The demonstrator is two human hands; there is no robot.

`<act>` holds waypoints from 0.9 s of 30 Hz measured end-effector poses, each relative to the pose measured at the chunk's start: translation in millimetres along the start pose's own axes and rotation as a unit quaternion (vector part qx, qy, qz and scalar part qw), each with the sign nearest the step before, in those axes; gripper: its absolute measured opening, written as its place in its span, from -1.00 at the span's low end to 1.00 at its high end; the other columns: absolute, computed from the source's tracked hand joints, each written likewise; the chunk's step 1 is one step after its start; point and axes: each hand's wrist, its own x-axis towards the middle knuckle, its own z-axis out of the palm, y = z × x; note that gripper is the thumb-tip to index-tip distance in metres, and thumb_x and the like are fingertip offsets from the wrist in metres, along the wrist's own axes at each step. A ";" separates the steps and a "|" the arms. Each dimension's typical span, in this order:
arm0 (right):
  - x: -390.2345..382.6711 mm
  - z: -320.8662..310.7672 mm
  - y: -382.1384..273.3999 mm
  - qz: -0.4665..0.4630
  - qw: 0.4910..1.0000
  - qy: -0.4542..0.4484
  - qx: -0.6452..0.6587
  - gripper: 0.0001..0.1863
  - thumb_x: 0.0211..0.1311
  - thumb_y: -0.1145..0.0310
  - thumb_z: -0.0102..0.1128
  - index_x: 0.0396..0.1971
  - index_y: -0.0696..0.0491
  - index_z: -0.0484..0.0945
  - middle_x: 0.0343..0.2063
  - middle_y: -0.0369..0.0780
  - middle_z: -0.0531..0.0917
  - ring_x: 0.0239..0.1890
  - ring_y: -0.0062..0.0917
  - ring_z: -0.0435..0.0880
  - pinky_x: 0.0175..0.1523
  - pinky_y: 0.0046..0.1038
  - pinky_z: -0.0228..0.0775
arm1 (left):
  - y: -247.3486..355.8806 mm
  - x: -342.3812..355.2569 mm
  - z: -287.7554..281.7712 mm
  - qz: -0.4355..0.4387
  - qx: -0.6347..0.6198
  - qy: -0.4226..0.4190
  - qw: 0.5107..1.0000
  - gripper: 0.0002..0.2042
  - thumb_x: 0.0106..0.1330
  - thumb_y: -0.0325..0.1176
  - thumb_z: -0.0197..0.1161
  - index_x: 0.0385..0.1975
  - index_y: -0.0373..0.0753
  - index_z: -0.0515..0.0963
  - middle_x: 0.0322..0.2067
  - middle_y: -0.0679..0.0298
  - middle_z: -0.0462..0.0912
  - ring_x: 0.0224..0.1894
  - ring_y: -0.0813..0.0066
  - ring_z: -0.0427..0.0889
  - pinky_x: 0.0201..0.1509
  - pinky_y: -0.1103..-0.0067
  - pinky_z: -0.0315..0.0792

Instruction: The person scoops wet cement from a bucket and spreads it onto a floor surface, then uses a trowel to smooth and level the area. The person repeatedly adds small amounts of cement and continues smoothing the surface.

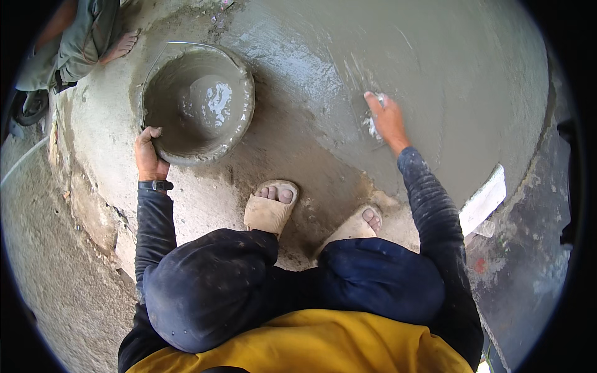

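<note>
My left hand (152,158) grips the near left rim of a round, cement-smeared bucket (239,127), with the thumb over the edge. The bucket tilts toward me, and wet grey cement (208,102) glistens at its bottom. Its thin wire handle (152,65) lies along the far left side. Further right, my right hand (388,121) is closed round what looks like a trowel (372,128), mostly hidden beneath the fingers. Only shiny, pale edges of that tool show. It rests on a wet, smooth layer of grey cement (448,68) spread over the ground.
My sandalled feet (270,208) stand on bare, dusty concrete close to the wet cement. At upper left, another person's bare foot (121,46) and trouser leg (90,37) show. A whitish board (485,199) lies at the right edge. A rough, lower surface (74,273) runs along the left.
</note>
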 end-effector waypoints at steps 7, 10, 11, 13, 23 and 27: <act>-62.0 18.4 -10.3 -0.048 0.966 -0.207 -0.149 -0.35 0.43 -0.19 0.03 -0.04 0.20 0.61 -0.41 0.04 0.74 -0.27 -0.04 0.76 -0.07 -0.06 0.54 | 2.4 -5.2 6.5 0.017 -0.001 0.003 1.000 -0.89 0.17 -0.51 0.15 -0.34 -0.29 0.59 -0.32 0.31 0.66 -0.24 0.44 0.64 0.02 0.48 0.55; -56.7 -2.7 12.5 0.037 0.982 -0.115 -0.148 -0.39 0.43 -0.17 0.03 -0.09 0.18 0.60 -0.47 0.06 0.73 -0.33 0.04 0.75 -0.13 -0.01 0.54 | 3.2 -10.8 15.5 0.015 -0.006 -0.003 1.000 -0.83 0.17 -0.50 0.12 -0.27 -0.33 0.59 -0.27 0.28 0.67 -0.23 0.41 0.65 0.05 0.47 0.56; -51.7 -11.8 23.1 0.049 0.983 -0.061 -0.165 -0.39 0.43 -0.18 0.03 -0.11 0.16 0.59 -0.47 0.06 0.72 -0.34 0.04 0.74 -0.15 -0.02 0.54 | 3.6 -11.9 17.3 0.012 -0.003 0.000 1.000 -0.82 0.17 -0.50 0.13 -0.26 -0.33 0.59 -0.26 0.28 0.67 -0.23 0.40 0.65 0.06 0.47 0.56; -34.4 -29.2 42.0 0.038 0.980 0.073 -0.183 -0.40 0.43 -0.20 0.03 -0.15 0.14 0.58 -0.49 0.06 0.71 -0.36 0.03 0.74 -0.21 -0.04 0.55 | 5.4 -11.5 18.6 0.011 -0.014 -0.026 0.999 -0.80 0.16 -0.50 0.13 -0.23 -0.34 0.58 -0.25 0.28 0.68 -0.22 0.39 0.65 0.06 0.46 0.56; -84.0 2.8 3.9 -0.033 0.987 -0.111 -0.110 -0.41 0.36 -0.20 0.17 -0.06 0.10 0.51 -0.54 -0.03 0.71 -0.49 -0.15 0.76 -0.37 -0.18 0.58 | 8.2 -4.4 10.2 0.023 0.035 -0.018 0.999 -0.93 0.12 -0.46 0.17 -0.42 -0.25 0.56 -0.29 0.29 0.65 -0.20 0.36 0.66 0.04 0.41 0.58; -90.1 -12.9 35.6 0.065 0.992 0.003 -0.105 -0.42 0.39 -0.17 0.15 -0.07 0.13 0.50 -0.53 0.04 0.70 -0.45 -0.07 0.76 -0.34 -0.12 0.59 | 7.3 -5.9 8.1 0.018 0.038 -0.050 0.998 -0.76 0.11 -0.46 0.16 -0.22 -0.35 0.58 -0.21 0.21 0.66 -0.14 0.28 0.66 0.08 0.40 0.58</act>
